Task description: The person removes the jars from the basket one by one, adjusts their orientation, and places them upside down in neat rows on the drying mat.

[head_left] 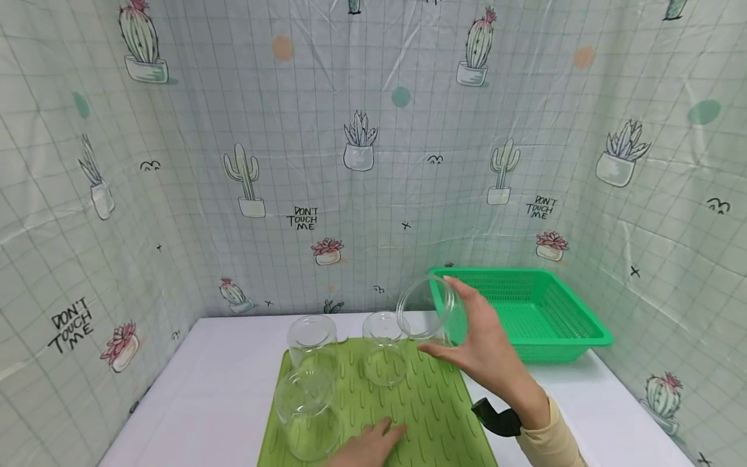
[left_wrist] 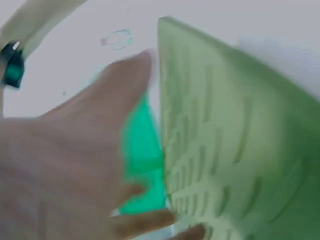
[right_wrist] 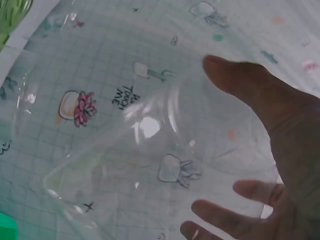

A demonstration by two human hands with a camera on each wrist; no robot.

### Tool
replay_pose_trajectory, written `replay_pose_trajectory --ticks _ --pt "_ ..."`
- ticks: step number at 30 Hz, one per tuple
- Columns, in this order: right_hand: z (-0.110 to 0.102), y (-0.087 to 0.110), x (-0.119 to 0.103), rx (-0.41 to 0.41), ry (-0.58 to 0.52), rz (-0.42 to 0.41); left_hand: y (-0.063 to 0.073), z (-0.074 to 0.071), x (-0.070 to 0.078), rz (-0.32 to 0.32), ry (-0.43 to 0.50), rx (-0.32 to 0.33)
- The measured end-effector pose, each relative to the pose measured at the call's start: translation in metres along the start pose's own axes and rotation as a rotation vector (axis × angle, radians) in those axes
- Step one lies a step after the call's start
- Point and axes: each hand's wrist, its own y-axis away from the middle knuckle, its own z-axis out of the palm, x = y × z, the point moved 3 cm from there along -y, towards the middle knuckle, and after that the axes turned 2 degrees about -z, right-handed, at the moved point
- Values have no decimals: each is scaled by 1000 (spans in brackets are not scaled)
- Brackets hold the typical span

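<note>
My right hand [head_left: 490,347] holds a clear glass cup [head_left: 421,310] by its side, raised and tilted above the mat's back right corner. In the right wrist view, thumb and fingers curve round this see-through cup [right_wrist: 150,145]. Low over the green drying mat [head_left: 432,415], my left hand [head_left: 369,446] lies with its fingers extended, holding nothing; whether it touches the mat is hard to tell. Three similar clear cups stand on the mat: one at the back left [head_left: 312,344], another at the front left [head_left: 308,421], the third at the back middle [head_left: 385,357].
A green perforated plastic basket [head_left: 525,318] stands at the back right of the white table [head_left: 192,395]. Behind and on both sides hangs a gridded curtain [head_left: 408,188] with cactus prints. The left wrist view is blurred.
</note>
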Motion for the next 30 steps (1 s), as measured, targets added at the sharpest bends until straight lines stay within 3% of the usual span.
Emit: replay_pose_trajectory --ticks 5,8,11,15,23,26,30 --pt "4 5 -15 10 233 -254 16 -43 7 -37 505 254" --pt "8 9 -24 0 339 -358 20 -60 7 -6 686 396" --pt "14 13 -34 -31 393 -428 21 -71 6 69 793 498" --pt "24 19 -46 -59 403 -495 23 -78 7 163 830 568" --pt "35 22 -57 -109 332 -551 26 -83 8 239 819 668" --pt "30 20 -54 -166 188 -476 27 -84 7 236 825 705" --pt "17 16 -44 -156 -93 -208 28 -83 6 246 787 762"
